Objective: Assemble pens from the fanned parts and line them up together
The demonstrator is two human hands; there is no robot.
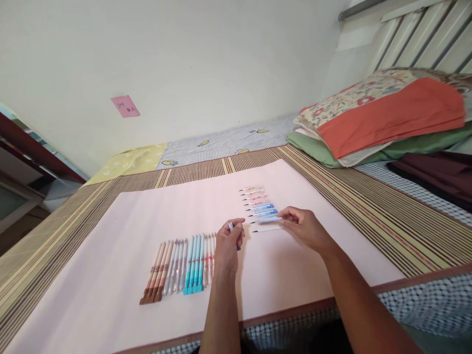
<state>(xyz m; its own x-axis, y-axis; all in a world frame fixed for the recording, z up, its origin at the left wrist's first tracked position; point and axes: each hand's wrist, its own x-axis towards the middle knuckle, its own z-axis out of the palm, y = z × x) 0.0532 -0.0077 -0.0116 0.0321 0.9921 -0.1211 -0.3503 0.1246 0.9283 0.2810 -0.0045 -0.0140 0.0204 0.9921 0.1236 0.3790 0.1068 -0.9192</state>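
Note:
My left hand [231,235] is closed around a short blue-and-white pen piece [231,226], most of it hidden by the fingers. With thumb and fingers, my right hand [301,225] pinches the end of a light-blue pen part [268,220], at the near end of a column of pen parts. In that column lie several slim pieces with dark tips, some with pink-patterned sleeves [256,199], others with blue sleeves [263,211]. A white refill [267,229] with a black tip lies nearest me, its right end by my right fingers.
Left of my left hand lie rows of brown pens [157,273], clear grey pens [176,265], turquoise pens [194,265] and red-and-white pens [209,255]. All rest on a pale pink sheet [121,236] over a striped mat [317,172]. Folded bedding [391,118] is piled at the right.

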